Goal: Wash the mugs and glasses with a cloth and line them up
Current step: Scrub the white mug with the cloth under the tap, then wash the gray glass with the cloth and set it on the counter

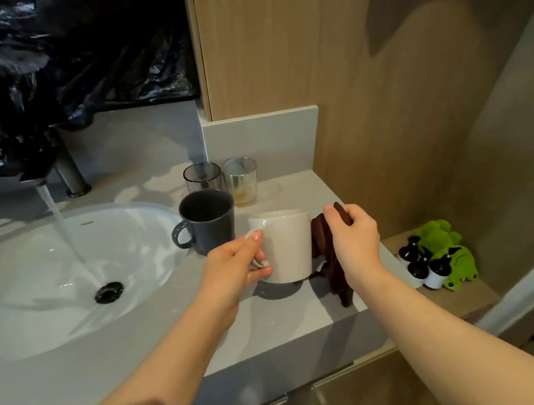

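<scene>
Your left hand curls round the handle of the plain, glossy cream mug, upright at the right part of the grey worktop, just in front of a dark grey mug. Your right hand pinches a dark brown cloth, which hangs crumpled just beside the cream mug.

No lettering can be read
A small dark mark on the back inner wall of the white sink is too small and blurred to make out; the little white bottles show no legible print
</scene>
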Tool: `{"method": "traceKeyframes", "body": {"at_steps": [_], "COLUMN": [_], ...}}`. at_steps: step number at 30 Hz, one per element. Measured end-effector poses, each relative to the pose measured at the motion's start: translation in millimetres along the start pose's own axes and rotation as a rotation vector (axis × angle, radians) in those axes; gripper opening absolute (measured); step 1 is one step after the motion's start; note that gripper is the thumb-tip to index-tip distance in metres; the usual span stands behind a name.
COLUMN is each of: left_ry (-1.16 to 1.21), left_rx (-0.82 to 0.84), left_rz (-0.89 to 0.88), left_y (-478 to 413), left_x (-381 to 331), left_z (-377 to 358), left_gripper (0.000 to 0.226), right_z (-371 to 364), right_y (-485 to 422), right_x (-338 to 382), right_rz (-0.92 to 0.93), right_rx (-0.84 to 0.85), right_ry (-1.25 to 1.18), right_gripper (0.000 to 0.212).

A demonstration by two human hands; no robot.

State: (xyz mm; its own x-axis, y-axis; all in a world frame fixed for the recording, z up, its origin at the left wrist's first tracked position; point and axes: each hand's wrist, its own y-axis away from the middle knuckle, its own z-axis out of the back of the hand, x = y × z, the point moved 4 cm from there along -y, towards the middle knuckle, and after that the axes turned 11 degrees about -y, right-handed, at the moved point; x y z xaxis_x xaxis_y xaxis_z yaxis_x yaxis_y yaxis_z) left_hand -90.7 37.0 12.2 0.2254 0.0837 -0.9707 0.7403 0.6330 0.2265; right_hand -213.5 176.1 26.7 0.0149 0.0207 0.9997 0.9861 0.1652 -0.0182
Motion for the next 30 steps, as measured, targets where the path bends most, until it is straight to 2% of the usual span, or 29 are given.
{"method": "traceKeyframes", "body": {"at_steps": [5, 12, 19, 23, 27, 30], "left_ry": [-0.062, -0.126, -0.172, -0.186, -0.313, -0.47], "left_rx": [-0.048, -0.063, -0.037, -0.042, -0.043, -0.036], "left_rz": [-0.081, -0.171, -0.132, -0.066, 0.076, 0.049], "left_y": [-21.5, -40.6, -52.7, -55.1, -55.2, -50.9], "left_x": [6.1, 10.5, 16.8, 19.3, 15.2, 0.5], "left_z": [-23.7, -32.6, -32.5, -30.3, -25.0, -12.1], "left_gripper": [0.038, 0.018, 0.012, 0.032, 0.024, 0.019], "right_z": [6.3, -12.4, -22.2, -23.9, -23.1, -22.2], "right_y": [-17.3, -34.6, -40.3, -39.5, -38.5, -37.6], "right_x": [-8.3, -16.4, -25.0, -24.3, -18.6, -6.2], "right_rz": [-0.011, -0.05, -0.086, -0.098, -0.088, -0.055], "right_rx": [-0.003, 0.047, 0.054, 0.065, 0.072, 0.086], "right_ry": [0.032, 0.033, 0.049, 0.059, 0.048, 0.049], "right_gripper": [0.029, 0.023, 0.021, 0.017, 0.021, 0.031]}}
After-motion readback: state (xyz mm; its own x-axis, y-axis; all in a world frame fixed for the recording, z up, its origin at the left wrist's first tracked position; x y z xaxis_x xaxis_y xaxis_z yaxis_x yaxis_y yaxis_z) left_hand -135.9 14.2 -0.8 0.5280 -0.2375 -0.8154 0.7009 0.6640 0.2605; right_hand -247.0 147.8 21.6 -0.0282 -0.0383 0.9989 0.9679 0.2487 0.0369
